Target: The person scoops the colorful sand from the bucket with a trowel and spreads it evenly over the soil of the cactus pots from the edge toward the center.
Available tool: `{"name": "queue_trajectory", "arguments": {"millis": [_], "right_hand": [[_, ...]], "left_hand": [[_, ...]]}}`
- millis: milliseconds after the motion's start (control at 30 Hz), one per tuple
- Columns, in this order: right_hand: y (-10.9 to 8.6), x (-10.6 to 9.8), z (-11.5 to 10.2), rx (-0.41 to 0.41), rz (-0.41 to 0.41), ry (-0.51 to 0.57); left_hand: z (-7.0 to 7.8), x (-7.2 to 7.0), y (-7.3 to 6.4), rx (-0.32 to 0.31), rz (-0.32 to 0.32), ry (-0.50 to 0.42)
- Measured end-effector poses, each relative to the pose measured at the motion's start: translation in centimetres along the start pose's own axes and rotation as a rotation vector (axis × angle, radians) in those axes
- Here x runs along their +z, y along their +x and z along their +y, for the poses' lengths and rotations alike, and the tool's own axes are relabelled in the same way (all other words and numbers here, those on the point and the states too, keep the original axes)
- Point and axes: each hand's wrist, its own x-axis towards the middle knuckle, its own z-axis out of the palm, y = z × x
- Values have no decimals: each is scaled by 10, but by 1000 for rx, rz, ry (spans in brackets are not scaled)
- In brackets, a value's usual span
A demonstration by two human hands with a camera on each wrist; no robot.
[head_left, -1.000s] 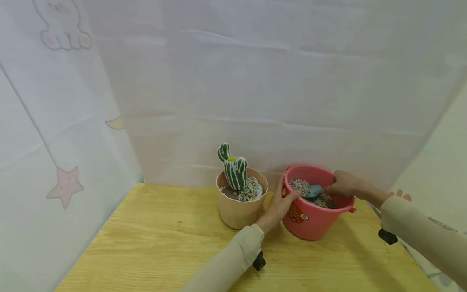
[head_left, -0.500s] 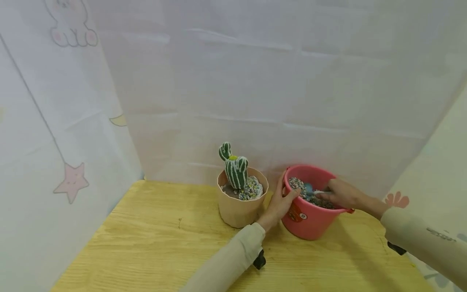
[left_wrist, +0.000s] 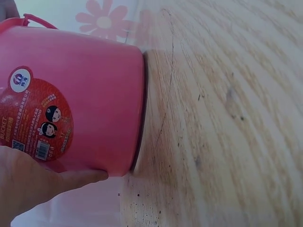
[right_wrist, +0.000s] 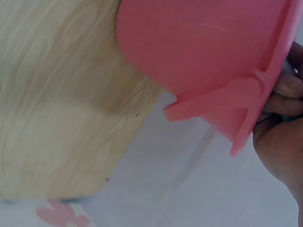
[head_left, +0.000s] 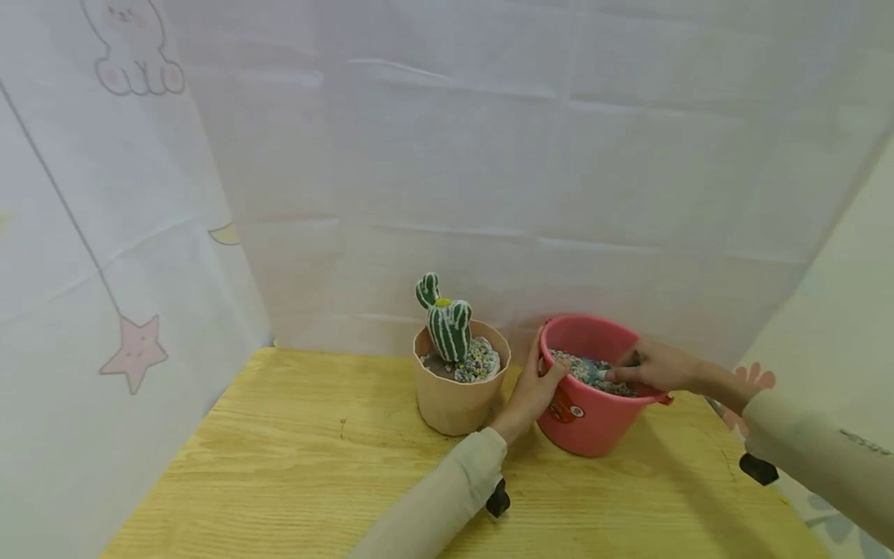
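The pink bucket (head_left: 590, 423) stands on the table and holds multicoloured gravel (head_left: 569, 362). My left hand (head_left: 531, 394) grips its near left side, the thumb up at the rim; in the left wrist view a finger lies along the wall below the red label (left_wrist: 45, 120). Inside the bucket my right hand (head_left: 660, 365) holds a small blue scoop (head_left: 602, 373) by its handle, the blade mostly buried in the gravel. The right wrist view shows the curled fingers (right_wrist: 289, 87) behind the bucket's rim.
Left of the bucket stands a beige pot (head_left: 454, 404) with a green-and-white cactus (head_left: 449, 332) and gravel at its foot. The wooden table (head_left: 279, 458) meets a pale printed sheet (head_left: 447, 171) at the back. Its right edge runs just beyond the bucket.
The right hand has moved the scoop from lying over the gravel to down in it, so less of the blade shows. The left hand keeps its hold on the bucket.
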Motion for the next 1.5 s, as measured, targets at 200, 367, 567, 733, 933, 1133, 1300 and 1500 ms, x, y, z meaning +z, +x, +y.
{"name": "queue_trajectory", "arguments": {"millis": [200,367,567,733,933,1133,1300,1500], "right_hand": [[-6,-3,4,157,10,134],[-11,-5,5,150,-16,216],[-14,-4,6,132,-18,263],[-18,-4,4,134,-5,309],[-23,1,-1,162,9,309],[-30,5,-9,192,35,285],[-35,6,-15,215,68,280],[-41,2,-23,236,117,283]], "left_hand": [[2,1,-1,-15,-19,-5],[3,0,-3,-22,-27,9],[9,0,-9,42,16,94],[17,1,-15,67,34,95],[26,-4,-25,43,31,122],[35,-8,-35,21,10,64],[44,-8,-37,2,22,44],[54,-7,-38,-9,45,70]]}}
